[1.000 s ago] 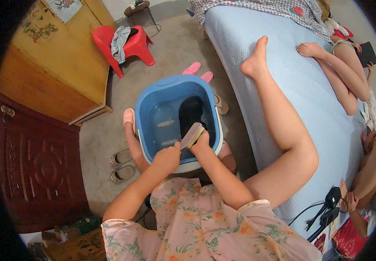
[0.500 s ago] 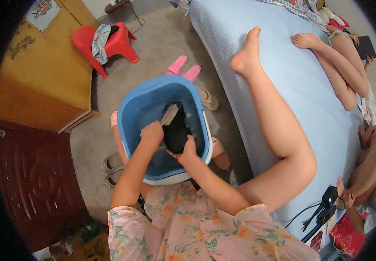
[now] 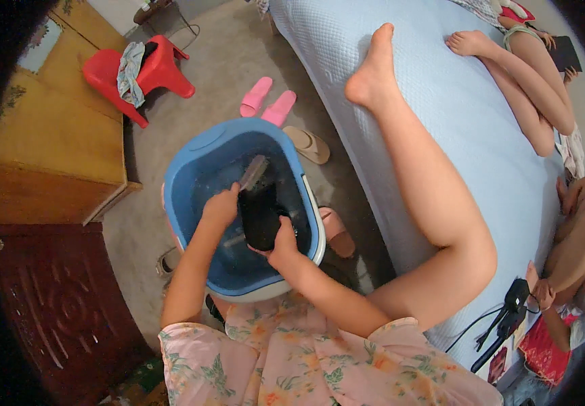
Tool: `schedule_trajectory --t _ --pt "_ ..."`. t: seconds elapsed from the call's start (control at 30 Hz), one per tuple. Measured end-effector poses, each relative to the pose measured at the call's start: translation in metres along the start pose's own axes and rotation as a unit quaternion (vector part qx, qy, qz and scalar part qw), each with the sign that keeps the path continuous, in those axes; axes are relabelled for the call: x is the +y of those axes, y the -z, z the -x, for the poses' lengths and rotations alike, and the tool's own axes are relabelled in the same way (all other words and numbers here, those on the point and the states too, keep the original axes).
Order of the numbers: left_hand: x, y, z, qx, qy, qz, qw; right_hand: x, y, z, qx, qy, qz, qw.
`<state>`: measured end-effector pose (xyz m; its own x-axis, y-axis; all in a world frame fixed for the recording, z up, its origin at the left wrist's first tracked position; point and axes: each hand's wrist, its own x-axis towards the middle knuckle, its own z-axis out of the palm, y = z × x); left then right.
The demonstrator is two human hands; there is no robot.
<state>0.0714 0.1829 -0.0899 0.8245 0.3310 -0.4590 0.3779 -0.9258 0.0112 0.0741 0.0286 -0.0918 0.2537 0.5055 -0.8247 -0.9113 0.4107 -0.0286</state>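
A blue tub (image 3: pixel 198 145) with a white outer rim holds water in front of me. Inside it, my left hand (image 3: pixel 221 206) grips the handle end of a pale scrub brush (image 3: pixel 254 172), which points away toward the tub's far side. My right hand (image 3: pixel 282 245) is closed round the near right part of a black, shoe-like item (image 3: pixel 260 215). The brush head lies at or just above that item's far end; whether the bristles touch it cannot be made out. Part of the black item is hidden by my right hand.
Pink slippers (image 3: pixel 257 96) and a beige shoe (image 3: pixel 308 144) lie beyond the tub. A red stool (image 3: pixel 160 74) bears clothing at the far left, near a yellow cabinet (image 3: pixel 55 162). On the right is a blue-covered bed (image 3: pixel 333 54) with people on it.
The tub and room have shifted leftward in the view. The brush has turned, its bristles less visible now. Both hands keep their hold.
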Motion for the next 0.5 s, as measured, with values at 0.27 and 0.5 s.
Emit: schedule_trajectory --t 0.27,0.5 --pt "0.021 0.005 0.065 0.095 -0.106 -0.018 0.990 -0.002 -0.004 0.007 -0.003 -0.010 -0.005 1.000" --pt "0.045 0.014 0.129 0.075 -0.123 0.088 0.986 -0.002 0.007 -0.006 -0.017 0.000 -0.022 1.000"
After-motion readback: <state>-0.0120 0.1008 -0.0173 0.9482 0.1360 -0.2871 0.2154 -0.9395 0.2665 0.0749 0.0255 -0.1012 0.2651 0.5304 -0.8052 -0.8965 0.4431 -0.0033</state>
